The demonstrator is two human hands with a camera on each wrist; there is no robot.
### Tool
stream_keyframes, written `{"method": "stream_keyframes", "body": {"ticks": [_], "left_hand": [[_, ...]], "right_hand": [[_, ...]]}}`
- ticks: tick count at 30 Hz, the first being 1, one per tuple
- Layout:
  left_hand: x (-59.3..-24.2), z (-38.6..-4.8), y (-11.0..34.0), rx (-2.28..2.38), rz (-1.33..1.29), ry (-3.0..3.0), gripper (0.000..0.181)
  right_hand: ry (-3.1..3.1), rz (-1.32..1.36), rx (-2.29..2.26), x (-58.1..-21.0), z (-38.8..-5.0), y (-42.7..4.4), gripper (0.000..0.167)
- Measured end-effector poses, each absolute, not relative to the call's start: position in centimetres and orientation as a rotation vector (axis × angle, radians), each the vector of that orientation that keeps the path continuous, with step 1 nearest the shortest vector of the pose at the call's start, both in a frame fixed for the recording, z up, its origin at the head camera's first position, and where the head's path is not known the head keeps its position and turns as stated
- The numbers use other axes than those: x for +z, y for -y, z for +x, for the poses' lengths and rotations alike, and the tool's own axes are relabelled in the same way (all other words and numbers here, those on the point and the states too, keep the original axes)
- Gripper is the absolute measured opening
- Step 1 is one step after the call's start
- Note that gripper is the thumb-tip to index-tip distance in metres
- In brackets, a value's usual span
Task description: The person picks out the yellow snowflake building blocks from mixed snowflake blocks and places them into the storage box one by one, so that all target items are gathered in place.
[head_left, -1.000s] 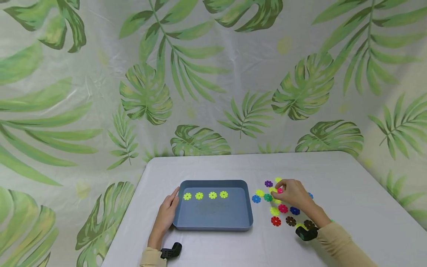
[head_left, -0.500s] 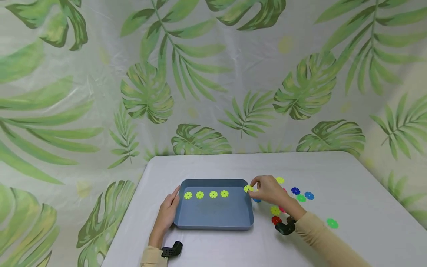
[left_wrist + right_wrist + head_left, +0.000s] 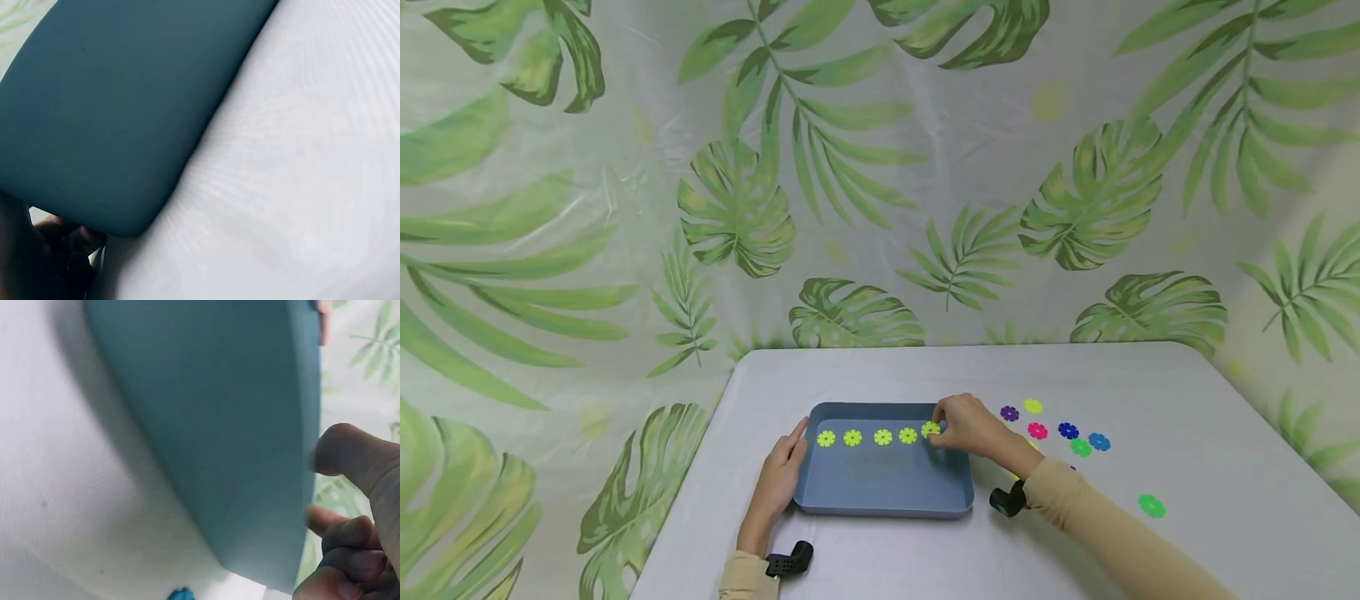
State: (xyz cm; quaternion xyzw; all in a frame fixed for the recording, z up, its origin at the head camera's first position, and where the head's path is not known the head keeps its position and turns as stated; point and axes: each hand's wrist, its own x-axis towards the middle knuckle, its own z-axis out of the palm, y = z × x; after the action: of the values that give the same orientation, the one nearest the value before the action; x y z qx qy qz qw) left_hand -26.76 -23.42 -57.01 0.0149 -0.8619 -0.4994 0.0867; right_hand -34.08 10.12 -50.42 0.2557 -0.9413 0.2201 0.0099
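Across one tray, five yellow discs.

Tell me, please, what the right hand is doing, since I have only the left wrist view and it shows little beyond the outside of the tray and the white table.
Observer: The right hand is pinching a yellow disc over the far right part of the tray.
Operator: Thank you; could you say whether anything else lies in the tray?
Observer: Yes, four other yellow discs lie there in a row, to the left of that one.
Operator: And is there anything on the table beyond its right side?
Observer: Yes, scattered discs in several colours.
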Motion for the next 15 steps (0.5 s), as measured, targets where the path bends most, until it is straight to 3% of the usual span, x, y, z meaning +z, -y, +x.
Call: {"method": "stream_keyframes", "body": {"ticks": [9,15], "left_hand": [[-56.94,-26.92,23.43,-1.49,0.045,2.564,0.044],[-57.1,-26.84,23.44,-1.49,0.047,2.569,0.044]], "right_hand": [[2.987,0.711,0.409,-51.05,-34.98,-9.55,0.026],[3.0,0.694,0.286,-51.47,-35.15,-9.59,0.045]]}}
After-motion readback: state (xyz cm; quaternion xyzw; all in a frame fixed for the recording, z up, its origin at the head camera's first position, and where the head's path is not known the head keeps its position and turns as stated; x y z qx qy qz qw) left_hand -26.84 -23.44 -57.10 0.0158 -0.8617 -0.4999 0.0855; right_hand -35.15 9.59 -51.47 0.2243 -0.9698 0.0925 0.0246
